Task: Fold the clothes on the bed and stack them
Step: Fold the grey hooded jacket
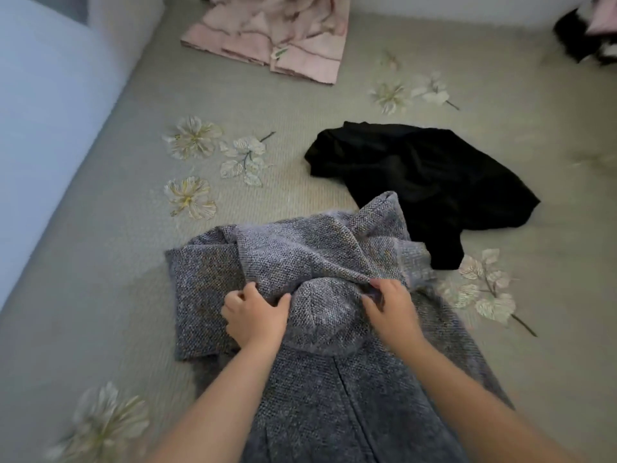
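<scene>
Bed: we are looking down on the grey-green bedspread [140, 228] with its embroidered pale flowers; it bears every garment in view.

Grey knit garment: our grey sweater [320, 379] lies directly in front of us, its long axis running from our body straight away toward the far side of the bed. The near part lies fairly flat with a centre seam; the far part is bunched and partly doubled over, with a sleeve-like flap out to the left.

Black garment: a crumpled black piece [417, 175] sits beyond and to the right of the sweater, touching or overlapping its far right corner. We judge it unfolded.

Pink garment: a pink piece [283, 35] lies well apart at the far side, flat and squared, so probably already folded.

Far right corner: a dark, blurred heap; we cannot tell what it is.

Left hand: our left hand [255, 315] pinches a fold of the knit, fingers curled into the cloth, thumb pointing inward.

Right hand: our right hand [390, 309] grips the knit just opposite, fingers curled over a ridge of fabric.

Key relation: both hands sit mid-length on the sweater, equally near, either side of its long axis; the bunched half lies ahead of them, so the next fold, we judge, works along that axis.
</scene>
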Motion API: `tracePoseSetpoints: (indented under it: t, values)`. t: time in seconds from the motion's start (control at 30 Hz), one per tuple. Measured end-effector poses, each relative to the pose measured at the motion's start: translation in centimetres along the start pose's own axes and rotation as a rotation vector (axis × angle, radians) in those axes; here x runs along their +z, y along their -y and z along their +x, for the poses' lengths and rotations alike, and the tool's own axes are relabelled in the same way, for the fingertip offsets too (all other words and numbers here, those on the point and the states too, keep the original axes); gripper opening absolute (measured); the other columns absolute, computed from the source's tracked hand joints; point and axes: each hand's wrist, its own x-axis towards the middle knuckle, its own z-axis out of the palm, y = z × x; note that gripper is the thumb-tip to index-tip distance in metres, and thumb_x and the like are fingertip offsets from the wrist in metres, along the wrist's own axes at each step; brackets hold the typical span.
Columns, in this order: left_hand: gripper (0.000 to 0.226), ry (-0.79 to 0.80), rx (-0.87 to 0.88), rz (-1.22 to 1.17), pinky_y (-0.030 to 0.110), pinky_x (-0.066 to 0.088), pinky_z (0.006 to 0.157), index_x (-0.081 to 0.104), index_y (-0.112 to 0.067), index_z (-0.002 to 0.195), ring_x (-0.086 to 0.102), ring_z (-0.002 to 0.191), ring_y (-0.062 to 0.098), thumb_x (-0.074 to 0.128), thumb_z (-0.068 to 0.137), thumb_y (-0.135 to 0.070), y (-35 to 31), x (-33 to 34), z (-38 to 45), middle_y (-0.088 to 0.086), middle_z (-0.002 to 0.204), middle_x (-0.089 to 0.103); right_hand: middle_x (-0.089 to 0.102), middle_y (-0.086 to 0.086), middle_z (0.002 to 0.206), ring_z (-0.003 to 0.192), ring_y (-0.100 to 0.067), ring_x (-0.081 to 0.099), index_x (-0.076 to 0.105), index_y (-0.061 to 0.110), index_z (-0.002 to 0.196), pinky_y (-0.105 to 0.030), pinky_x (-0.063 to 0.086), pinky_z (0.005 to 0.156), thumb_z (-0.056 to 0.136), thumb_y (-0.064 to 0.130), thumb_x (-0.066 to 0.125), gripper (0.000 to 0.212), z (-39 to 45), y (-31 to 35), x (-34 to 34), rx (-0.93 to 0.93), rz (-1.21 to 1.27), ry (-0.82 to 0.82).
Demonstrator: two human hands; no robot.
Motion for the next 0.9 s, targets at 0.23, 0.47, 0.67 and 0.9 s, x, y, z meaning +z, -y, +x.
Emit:
tracePoseSetpoints:
  t: [0.23, 0.47, 0.67, 0.9]
  values:
    - [0.055, -0.021, 0.089, -0.046, 0.034, 0.042, 0.073, 0.041, -0.006, 0.122, 0.051, 0.096, 0.028, 0.058, 0.084, -0.043, 0.8, -0.3, -0.9, 0.014, 0.115, 0.051, 0.061, -0.007, 0.1, 0.087, -0.025, 0.058, 0.054, 0.008, 0.109, -0.025, 0.04, 0.055, 0.091, 0.037, 0.052, 0.034, 2.0, 3.3, 1.7, 0.47, -0.079, 0.274]
    - [0.075, 0.27, -0.253, -0.147, 0.032, 0.044, 0.075, 0.052, 0.002, 0.117, 0.055, 0.097, 0.029, 0.051, 0.08, -0.062, -0.2, 1.2, 0.5, 0.015, 0.113, 0.057, 0.063, -0.001, 0.1, 0.073, -0.016, 0.059, 0.048, 0.017, 0.13, -0.021, 0.035, 0.044, 0.096, 0.031, 0.043, 0.037, 2.9, 4.3, -1.0, 0.369, -0.037, 0.261]
    - [0.015, 0.394, -0.193, -0.495, 0.036, 0.048, 0.081, 0.062, 0.001, 0.092, 0.06, 0.092, 0.031, 0.06, 0.087, -0.013, 0.1, 3.5, 0.2, 0.016, 0.096, 0.064, 0.053, 0.003, 0.081, 0.076, -0.019, 0.053, 0.047, 0.003, 0.129, -0.034, 0.051, 0.079, 0.092, 0.007, 0.05, 0.037, 2.8, 4.3, -1.3, 0.527, 0.587, 0.22]
    - [0.043, 0.466, -0.072, -1.607, 0.027, 0.055, 0.06, 0.056, -0.014, 0.049, 0.06, 0.07, 0.021, 0.044, 0.077, 0.016, 0.4, -2.1, -1.0, 0.004, 0.068, 0.065, 0.055, -0.01, 0.084, 0.072, -0.021, 0.052, 0.049, 0.003, 0.082, -0.027, 0.049, 0.063, 0.074, -0.015, 0.027, 0.029, 2.6, 5.3, -2.5, 0.415, 1.548, 0.16]
